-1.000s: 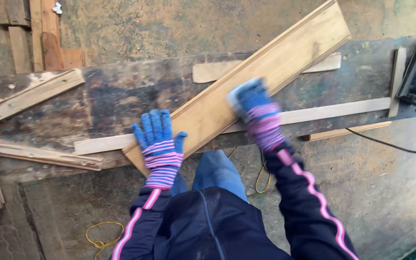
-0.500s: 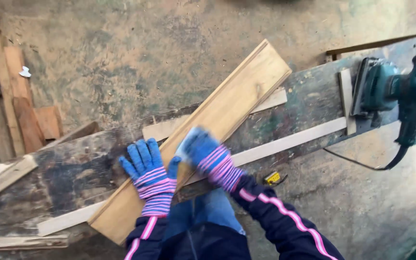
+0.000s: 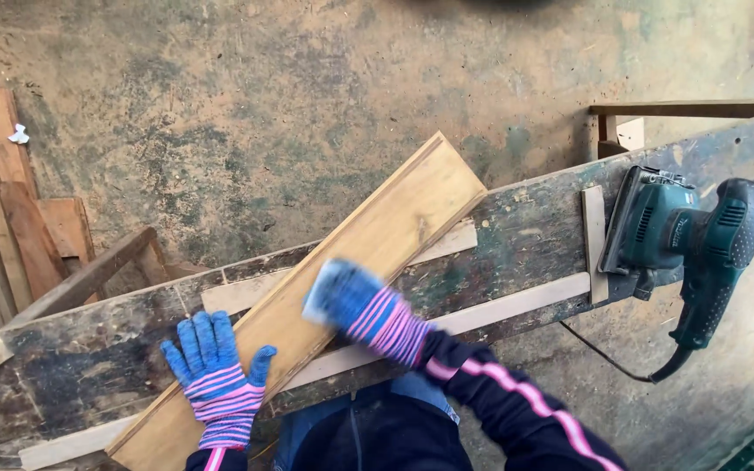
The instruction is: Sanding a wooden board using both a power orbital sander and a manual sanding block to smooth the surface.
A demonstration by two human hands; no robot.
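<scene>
Two gloved hands work at a dark, stained, worn bench [image 3: 115, 349] that runs slantwise over a rough, mottled concrete floor [image 3: 290, 96]; a long pale plank [image 3: 368, 235] lies diagonally across the bench on thin light battens [image 3: 516, 301]; the left hand [image 3: 214, 375], in a blue and pink striped glove, lies flat with fingers spread on the plank's near end, gripping nothing; the right hand [image 3: 361, 307], gloved alike, rests on the plank's middle, blurred, closed over a pale blue-grey block whose kind cannot be told; a green electric sander [image 3: 686, 240] sits at the bench's right end, its black cord hanging below; scrap boards [image 3: 10, 201] lie at far left; a dark-sleeved arm with a pink stripe shows.
</scene>
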